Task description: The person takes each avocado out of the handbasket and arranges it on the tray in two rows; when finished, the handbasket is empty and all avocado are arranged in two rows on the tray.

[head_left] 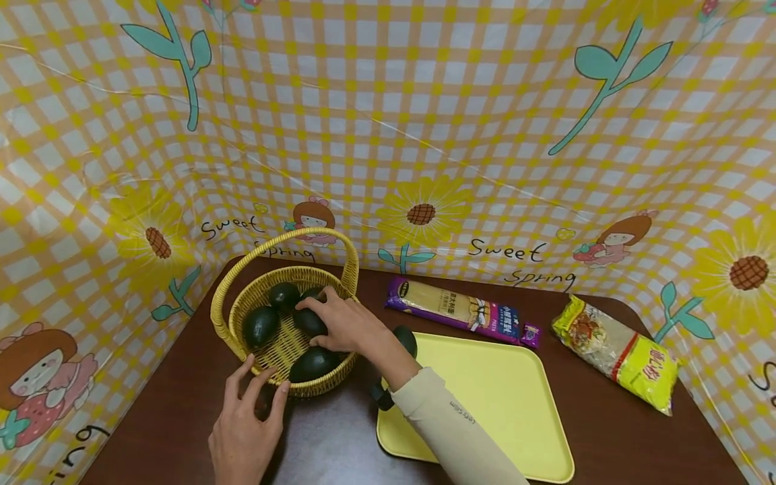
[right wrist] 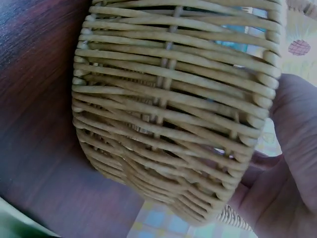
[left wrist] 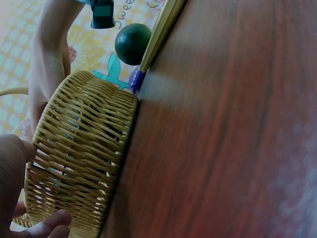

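A yellow wicker basket (head_left: 315,385) with a tall handle stands at the left and holds several dark green avocados (head_left: 261,327). My right hand (head_left: 348,323) reaches over its right rim. Its fingers and thumb grip an avocado (head_left: 311,323) among the others, and part of that avocado is hidden under the hand. At the front of the basket, my left hand (head_left: 245,417) rests with spread fingers at the rim. In the left wrist view, fingers of the left hand (left wrist: 42,225) lie beside the woven wall (left wrist: 81,148).
Right of the basket lies a yellow tray (head_left: 485,397), with an avocado (head_left: 405,341) at its far left corner, partly behind my right forearm. Behind the tray are a purple pasta pack (head_left: 451,310) and a small purple packet (head_left: 531,335). A yellow food bag (head_left: 618,353) lies at the right.
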`<move>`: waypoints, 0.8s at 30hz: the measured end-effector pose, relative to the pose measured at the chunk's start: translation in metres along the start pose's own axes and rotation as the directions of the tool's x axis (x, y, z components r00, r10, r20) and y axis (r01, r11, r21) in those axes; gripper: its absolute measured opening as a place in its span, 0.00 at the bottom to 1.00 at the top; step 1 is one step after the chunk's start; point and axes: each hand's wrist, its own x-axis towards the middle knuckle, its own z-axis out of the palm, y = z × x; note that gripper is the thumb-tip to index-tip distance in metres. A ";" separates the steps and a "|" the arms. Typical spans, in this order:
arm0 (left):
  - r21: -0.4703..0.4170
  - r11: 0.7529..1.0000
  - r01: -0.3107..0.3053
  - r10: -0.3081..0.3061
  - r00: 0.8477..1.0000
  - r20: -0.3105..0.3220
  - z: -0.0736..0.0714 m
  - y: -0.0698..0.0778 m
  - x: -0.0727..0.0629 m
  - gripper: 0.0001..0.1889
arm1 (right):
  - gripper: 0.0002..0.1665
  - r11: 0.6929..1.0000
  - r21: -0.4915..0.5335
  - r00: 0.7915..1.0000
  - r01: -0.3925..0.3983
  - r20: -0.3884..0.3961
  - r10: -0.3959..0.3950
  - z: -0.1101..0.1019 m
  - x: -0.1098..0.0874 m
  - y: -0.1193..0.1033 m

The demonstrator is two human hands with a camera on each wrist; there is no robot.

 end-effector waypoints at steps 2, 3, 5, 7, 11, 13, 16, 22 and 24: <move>-0.002 1.000 -0.004 0.004 1.000 -0.004 0.000 0.000 0.000 0.18 | 0.41 1.000 0.022 1.000 -0.009 0.002 0.009 -0.001 -0.002 0.002; -0.003 1.000 -0.005 0.005 1.000 -0.006 0.000 0.000 0.000 0.18 | 0.41 0.999 0.036 1.000 -0.013 0.007 0.013 -0.002 -0.003 0.003; -0.004 1.000 -0.009 0.009 1.000 -0.010 0.000 0.000 -0.001 0.18 | 0.42 0.998 0.048 1.000 -0.026 0.015 0.026 -0.003 -0.006 0.004; -0.005 1.000 -0.012 0.012 1.000 -0.014 0.000 0.000 -0.001 0.18 | 0.43 0.998 0.054 0.999 -0.036 0.018 0.035 -0.004 -0.008 0.006; -0.005 1.000 -0.015 0.015 1.000 -0.022 0.000 0.000 -0.002 0.18 | 0.44 0.998 0.051 0.999 -0.037 0.005 0.037 -0.005 -0.014 0.009; -0.003 1.000 -0.016 0.016 1.000 -0.023 0.000 0.000 -0.002 0.18 | 0.45 0.998 0.049 0.999 -0.032 -0.003 0.032 -0.005 -0.017 0.010; -0.004 1.000 -0.015 0.015 1.000 -0.024 -0.001 0.001 -0.002 0.18 | 0.46 0.998 0.064 1.000 -0.026 -0.014 0.027 -0.006 -0.020 0.012; -0.010 1.000 -0.008 0.008 1.000 -0.025 -0.002 0.003 -0.002 0.18 | 0.47 0.997 0.075 0.999 -0.019 -0.038 0.022 -0.013 -0.028 0.013; -0.010 1.000 -0.006 0.006 1.000 -0.025 -0.002 0.003 -0.002 0.18 | 0.47 0.997 0.076 0.999 -0.018 -0.046 0.021 -0.015 -0.031 0.014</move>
